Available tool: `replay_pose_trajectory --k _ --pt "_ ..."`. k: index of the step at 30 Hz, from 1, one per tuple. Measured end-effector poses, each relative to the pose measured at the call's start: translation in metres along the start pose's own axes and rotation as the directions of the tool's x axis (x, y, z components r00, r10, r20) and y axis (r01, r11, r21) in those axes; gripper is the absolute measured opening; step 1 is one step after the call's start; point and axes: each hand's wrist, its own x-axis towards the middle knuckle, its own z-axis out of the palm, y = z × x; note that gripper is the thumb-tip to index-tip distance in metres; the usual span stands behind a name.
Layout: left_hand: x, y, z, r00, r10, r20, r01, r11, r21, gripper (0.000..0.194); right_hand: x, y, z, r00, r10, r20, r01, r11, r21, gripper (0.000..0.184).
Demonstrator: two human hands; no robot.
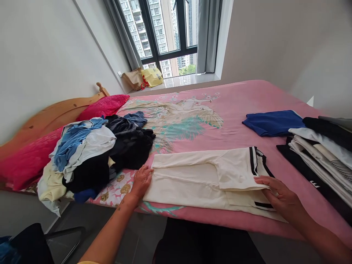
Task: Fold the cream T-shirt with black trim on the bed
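Observation:
A cream garment with black striped trim [189, 187], perhaps a long-sleeved top, lies folded lengthwise along the near edge of the bed. At its left end my left hand [142, 180] rests flat on the cloth, fingers stretched out. My right hand [282, 196] is closed on the garment's right end, beside the striped trim, with thumb and fingers pinching the fabric edge. One part with a black-and-white band is folded over the top, and a second black band shows beneath it. The fingertips of my right hand are partly hidden by the cloth.
A loose heap of clothes [90, 150] sits on the left by red pillows [103, 106]. On the right are a folded blue garment [273, 123] and a stack of folded clothes [327, 154]. A chair [30, 244] stands at lower left. Bags [152, 77] lie on the windowsill.

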Motion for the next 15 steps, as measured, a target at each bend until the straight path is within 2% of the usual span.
replay_pose_trajectory --k 4,8,12,15 --pt "0.0 0.003 0.007 1.0 0.012 -0.017 -0.011 1.0 0.006 0.032 0.0 -0.004 0.0 1.0 0.0 -0.012 0.0 1.0 -0.017 0.025" --pt "0.0 0.03 0.009 0.997 0.023 -0.079 -0.02 0.999 0.046 0.044 0.002 -0.008 -0.001 1.0 -0.002 -0.021 0.002 1.0 -0.023 0.022" --pt "-0.006 0.088 0.014 0.977 0.202 -0.063 -0.206 0.976 -0.076 0.048 0.005 -0.011 0.0 0.999 -0.004 -0.032 0.004 1.0 -0.016 0.019" --pt "-0.012 0.149 0.023 0.923 0.384 -0.027 -0.382 0.906 -0.182 0.057 0.007 -0.014 0.002 0.999 -0.014 -0.035 0.013 1.0 -0.015 0.018"
